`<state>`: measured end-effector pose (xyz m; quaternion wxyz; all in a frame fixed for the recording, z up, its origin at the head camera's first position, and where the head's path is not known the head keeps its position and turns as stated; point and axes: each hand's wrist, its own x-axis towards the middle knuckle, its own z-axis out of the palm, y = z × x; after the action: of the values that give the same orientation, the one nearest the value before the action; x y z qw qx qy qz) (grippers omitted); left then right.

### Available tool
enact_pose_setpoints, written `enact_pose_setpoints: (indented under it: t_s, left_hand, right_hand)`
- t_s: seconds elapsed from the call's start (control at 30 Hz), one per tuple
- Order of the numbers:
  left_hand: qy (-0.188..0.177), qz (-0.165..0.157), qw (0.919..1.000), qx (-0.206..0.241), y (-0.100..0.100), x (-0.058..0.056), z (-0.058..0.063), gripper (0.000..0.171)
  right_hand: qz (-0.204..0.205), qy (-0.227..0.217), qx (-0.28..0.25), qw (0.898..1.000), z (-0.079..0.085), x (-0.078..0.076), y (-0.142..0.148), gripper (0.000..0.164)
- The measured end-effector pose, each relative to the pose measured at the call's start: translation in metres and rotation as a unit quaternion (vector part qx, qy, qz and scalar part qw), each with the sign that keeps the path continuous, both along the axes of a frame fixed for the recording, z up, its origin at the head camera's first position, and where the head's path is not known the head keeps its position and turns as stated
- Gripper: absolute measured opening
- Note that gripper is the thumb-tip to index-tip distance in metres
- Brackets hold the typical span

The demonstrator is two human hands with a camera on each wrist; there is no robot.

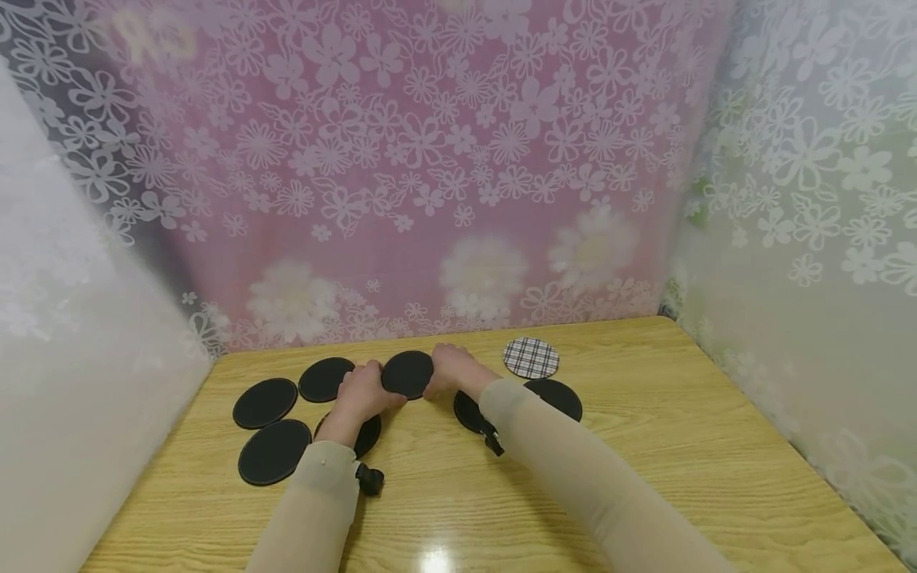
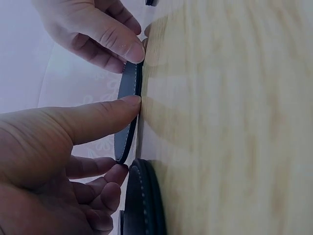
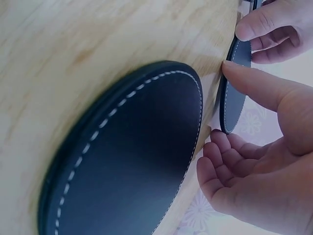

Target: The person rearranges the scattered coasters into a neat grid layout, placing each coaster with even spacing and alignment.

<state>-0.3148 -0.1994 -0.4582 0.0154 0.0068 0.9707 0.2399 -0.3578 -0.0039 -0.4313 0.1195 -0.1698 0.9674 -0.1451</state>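
Observation:
Both hands are at a round black coaster [image 1: 408,374] with pale stitching around its rim, near the back of the table. My left hand [image 1: 361,391] holds its left side, thumb [image 2: 129,101] on the near edge and fingers curled at the left rim. From the other side my right hand [image 1: 451,368] grips it, with the thumb [image 3: 232,68] on the near edge and the fingers at the right rim. A black coaster [image 2: 142,200] stands out close beside the left fingers. Below the right hand lies another black coaster [image 3: 132,152], partly hidden by the forearm in the head view.
On the left of the wooden table [image 1: 430,493] lie several black coasters, one at the far left [image 1: 265,403] and one nearer [image 1: 275,452]. At right, a plaid coaster [image 1: 531,357] lies behind a black coaster [image 1: 559,398]. A flowered pink curtain [image 1: 430,199] hangs behind.

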Motion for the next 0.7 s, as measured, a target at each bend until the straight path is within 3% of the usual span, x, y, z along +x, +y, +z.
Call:
enact_pose_setpoints:
  t_s: [0.37, 0.5, 0.7]
  left_hand:
    - [0.005, -0.002, 0.9998, 0.019, 0.0001, -0.0005, -0.0036, 0.08]
    - [-0.005, 0.001, 0.9996, 0.029, 0.0007, -0.0014, -0.0005, 0.083]
    - [0.008, 0.002, 0.9994, 0.034, -0.0001, -0.0019, 0.0041, 0.088]
  right_hand:
    - [-0.007, -0.006, -0.026, 1.0, -0.0016, 0.0042, -0.0002, 0.074]
    - [-0.006, -0.006, -0.038, 0.999, -0.0016, 0.0037, 0.0009, 0.076]
    - [0.001, 0.005, -0.055, 0.998, -0.0006, 0.0022, 0.0017, 0.072]
